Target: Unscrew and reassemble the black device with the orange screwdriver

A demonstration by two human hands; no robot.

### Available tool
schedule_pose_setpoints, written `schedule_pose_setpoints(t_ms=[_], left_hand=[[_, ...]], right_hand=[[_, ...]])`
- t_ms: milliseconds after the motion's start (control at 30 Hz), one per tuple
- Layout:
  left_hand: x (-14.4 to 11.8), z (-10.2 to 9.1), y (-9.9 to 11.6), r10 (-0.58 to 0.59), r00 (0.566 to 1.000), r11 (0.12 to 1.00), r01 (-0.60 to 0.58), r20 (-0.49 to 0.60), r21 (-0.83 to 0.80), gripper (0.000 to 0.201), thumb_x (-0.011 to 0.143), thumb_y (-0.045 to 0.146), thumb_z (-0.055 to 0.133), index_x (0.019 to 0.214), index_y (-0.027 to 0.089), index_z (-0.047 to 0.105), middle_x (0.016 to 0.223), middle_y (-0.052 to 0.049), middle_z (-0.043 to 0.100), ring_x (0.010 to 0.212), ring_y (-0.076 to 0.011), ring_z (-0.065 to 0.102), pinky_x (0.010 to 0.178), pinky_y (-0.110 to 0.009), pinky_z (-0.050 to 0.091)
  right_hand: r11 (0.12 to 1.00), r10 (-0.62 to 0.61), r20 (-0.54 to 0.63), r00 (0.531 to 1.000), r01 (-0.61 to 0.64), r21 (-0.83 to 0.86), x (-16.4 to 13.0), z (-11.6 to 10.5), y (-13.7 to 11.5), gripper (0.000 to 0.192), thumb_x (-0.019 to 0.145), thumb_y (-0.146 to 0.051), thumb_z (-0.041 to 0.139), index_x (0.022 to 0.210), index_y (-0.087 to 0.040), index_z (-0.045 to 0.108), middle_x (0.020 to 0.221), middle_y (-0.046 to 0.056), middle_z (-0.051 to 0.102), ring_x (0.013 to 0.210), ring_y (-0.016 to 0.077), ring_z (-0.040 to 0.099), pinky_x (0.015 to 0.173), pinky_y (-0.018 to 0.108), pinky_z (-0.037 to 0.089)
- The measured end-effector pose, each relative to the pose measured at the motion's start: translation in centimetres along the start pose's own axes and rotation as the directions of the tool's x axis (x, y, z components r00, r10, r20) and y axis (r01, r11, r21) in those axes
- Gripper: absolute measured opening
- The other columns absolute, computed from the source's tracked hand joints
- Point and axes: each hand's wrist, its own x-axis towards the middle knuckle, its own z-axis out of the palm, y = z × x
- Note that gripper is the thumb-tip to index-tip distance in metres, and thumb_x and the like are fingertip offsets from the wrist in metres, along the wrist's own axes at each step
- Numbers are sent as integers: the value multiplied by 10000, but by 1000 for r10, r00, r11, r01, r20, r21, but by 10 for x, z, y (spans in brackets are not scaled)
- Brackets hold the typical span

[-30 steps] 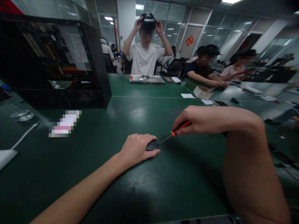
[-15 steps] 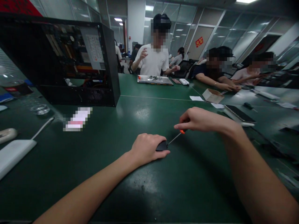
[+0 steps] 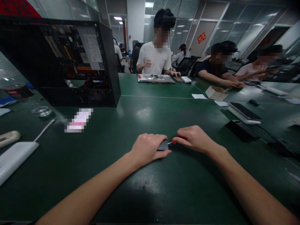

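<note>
My left hand (image 3: 147, 148) lies over a small flat black object (image 3: 163, 146) on the green table (image 3: 150, 187), pinning it down; most of the object is hidden under the fingers. My right hand (image 3: 193, 138) grips a small screwdriver with an orange handle (image 3: 173, 142), held low and nearly flat. Its thin metal tip meets the right edge of the black object. The two hands are almost touching.
An open black computer case (image 3: 70, 62) stands at the back left. A white device (image 3: 14, 156) with a cable lies at the left edge. A dark flat device (image 3: 239, 129) and a closed laptop (image 3: 243, 112) lie to the right. Several people sit across the table.
My right hand has dropped from a raised, angled hold to table level and moved left, close to my left hand. The screwdriver now lies flatter against the black object.
</note>
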Motion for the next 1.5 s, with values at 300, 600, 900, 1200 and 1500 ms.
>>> schedule_pose_setpoints(t_ms=[300,600,900,1200,1500], left_hand=[[0,-11,-24,34,999,997,-32,26,-63,449,868,519,714,1160,182,663,1118,-84,749,1004,-274,703,882,-402,496],[1,-13,-62,84,992,950,-109,-96,-292,371,839,436,757,1094,172,703,1108,-106,705,1064,-257,658,960,-393,502],[2,-16,-63,20,999,930,-36,-47,-367,375,833,419,775,1128,196,714,1101,-87,692,1024,-239,655,941,-385,501],[0,-31,-102,-197,976,905,219,97,-364,541,673,512,844,1061,177,671,993,-46,703,890,-236,644,806,-343,500],[5,-29,-94,-153,968,836,233,197,-496,482,778,515,775,1125,187,710,1085,-45,730,998,-258,658,910,-362,487]], right_hand=[[957,233,15,972,-232,176,7,23,7,578,1047,-483,330,732,-156,687,622,34,610,576,139,505,629,281,309],[942,335,-98,937,-336,14,13,23,-6,623,1043,-525,315,696,-172,692,644,53,660,597,150,556,612,289,273],[923,384,-173,907,-384,31,21,31,-16,629,1045,-514,334,622,-176,654,609,42,651,558,135,541,590,291,253],[933,358,-208,910,-359,35,13,23,-3,631,1037,-511,338,579,-176,615,544,23,570,511,125,471,582,289,251],[929,326,-270,906,-361,-88,3,7,18,600,1008,-468,352,543,-181,599,511,33,538,493,131,438,570,303,227]])
